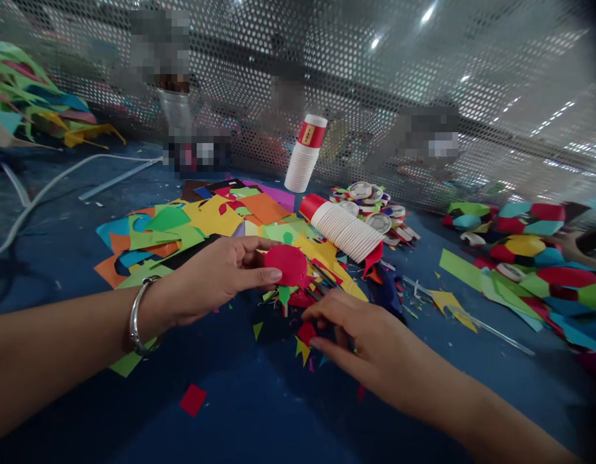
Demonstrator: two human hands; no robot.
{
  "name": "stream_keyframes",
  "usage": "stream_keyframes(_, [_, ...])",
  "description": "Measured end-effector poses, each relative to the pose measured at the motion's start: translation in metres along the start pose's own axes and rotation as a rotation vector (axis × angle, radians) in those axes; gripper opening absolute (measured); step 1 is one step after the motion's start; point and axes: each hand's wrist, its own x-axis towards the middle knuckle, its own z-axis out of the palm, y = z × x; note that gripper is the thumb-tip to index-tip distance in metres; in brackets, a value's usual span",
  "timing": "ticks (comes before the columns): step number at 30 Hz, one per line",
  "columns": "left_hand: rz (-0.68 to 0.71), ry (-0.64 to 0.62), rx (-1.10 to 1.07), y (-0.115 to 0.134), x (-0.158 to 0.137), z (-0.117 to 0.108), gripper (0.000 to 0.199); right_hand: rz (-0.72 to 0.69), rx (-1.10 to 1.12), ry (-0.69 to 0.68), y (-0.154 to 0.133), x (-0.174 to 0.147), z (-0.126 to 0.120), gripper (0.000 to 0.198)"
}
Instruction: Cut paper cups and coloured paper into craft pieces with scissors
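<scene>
My left hand (230,274), with a silver bangle at the wrist, pinches a round red paper disc (285,265) between thumb and fingers. Green paper bits (284,295) show at the disc's upper and lower edges; whether they are joined to it I cannot tell. Close by on the right, my right hand (360,338) has its thumb and index finger closed about a small red paper piece (306,333). Dark scissors-like blades (324,274) show just behind my right fingers, partly hidden. Under and behind both hands lies a heap of coloured paper sheets (211,216).
One stack of paper cups (302,164) stands upright; another cup stack (346,229) lies on its side. Round craft pieces (375,206) are piled behind. Colourful paper shapes (544,258) lie at right. A red square (193,399) is in front. A perforated metal screen (240,84) borders the table.
</scene>
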Motion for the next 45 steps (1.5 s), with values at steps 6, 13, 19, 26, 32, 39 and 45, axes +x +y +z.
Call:
stream_keyframes(6, [-0.017, -0.009, -0.022, 0.0, 0.001, 0.001, 0.051, -0.007, 0.106, 0.054, 0.006, 0.001, 0.007, 0.013])
stream_keyframes(13, [-0.011, -0.006, 0.004, -0.004, 0.004, 0.002, 0.051, 0.002, 0.185, 0.079, 0.01, 0.0, 0.012, 0.016])
stream_keyframes(19, [-0.011, 0.009, 0.006, -0.004, 0.004, 0.001, 0.058, 0.061, 0.251, 0.118, 0.011, -0.003, 0.014, 0.015])
stream_keyframes(26, [-0.024, 0.043, -0.009, -0.004, 0.003, 0.003, 0.058, -0.01, 0.219, 0.148, 0.015, -0.001, 0.016, 0.015])
stream_keyframes(32, [-0.01, 0.03, -0.045, -0.001, 0.002, 0.005, 0.043, 0.008, 0.211, 0.176, 0.012, 0.0, 0.014, 0.013])
stream_keyframes(39, [-0.009, 0.047, -0.048, -0.001, 0.004, 0.005, 0.042, 0.083, 0.225, 0.112, 0.008, -0.002, 0.016, 0.01])
stream_keyframes(45, [-0.018, 0.067, -0.04, 0.002, 0.001, 0.005, 0.041, 0.079, 0.244, 0.178, 0.011, -0.001, 0.022, 0.007])
